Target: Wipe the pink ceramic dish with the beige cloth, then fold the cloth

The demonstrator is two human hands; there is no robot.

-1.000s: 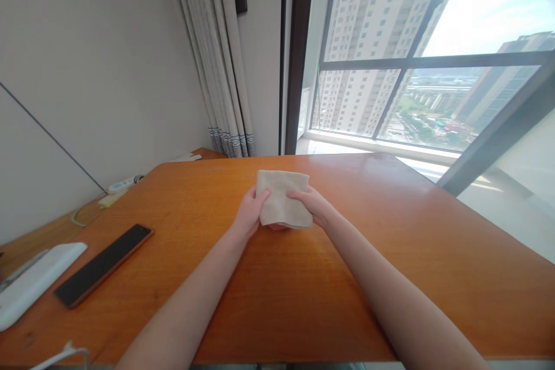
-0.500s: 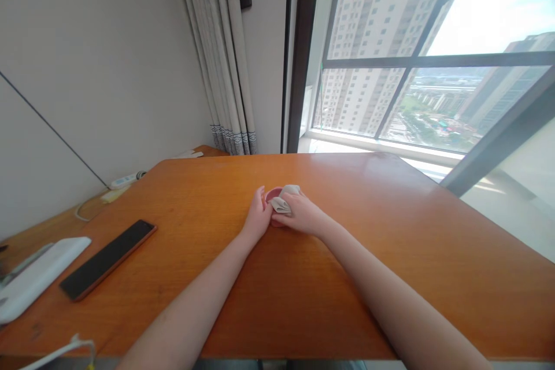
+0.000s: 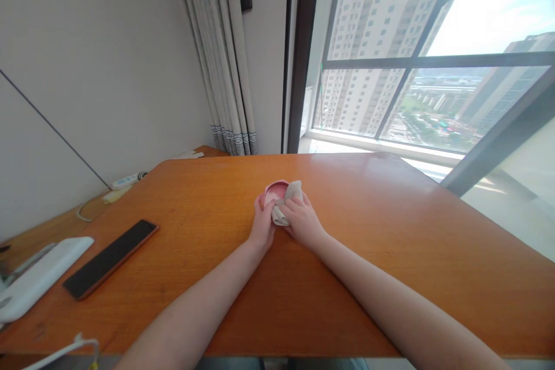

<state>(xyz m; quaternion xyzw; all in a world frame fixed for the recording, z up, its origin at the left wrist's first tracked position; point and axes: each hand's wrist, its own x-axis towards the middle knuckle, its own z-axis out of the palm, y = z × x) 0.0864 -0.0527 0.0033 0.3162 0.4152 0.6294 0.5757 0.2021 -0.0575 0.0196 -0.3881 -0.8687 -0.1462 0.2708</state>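
A round pink bowl (image 3: pixel 276 189) is held over the middle of the wooden table, tilted so that its inside faces me. My left hand (image 3: pixel 262 221) grips its left side, thumb near the rim and the other fingers mostly hidden behind it. A folded pale grey cloth (image 3: pixel 280 215) lies across the bowl's right and near part. My right hand (image 3: pixel 301 217) is closed on this cloth and presses it against the bowl. Part of the bowl is covered by the cloth and by my fingers.
On the left of the wooden table (image 3: pixel 208 202) lies a dark phone (image 3: pixel 110 260) with a reddish edge. Beside it is a white flat device (image 3: pixel 43 277). A white cable (image 3: pixel 65 352) sits at the near left edge. A power strip (image 3: pixel 125 181) lies by the wall.
The bowl has tipped toward me, so more of its inside shows. My right hand and the cloth have shifted to the near right part of the bowl; my left hand still grips it.
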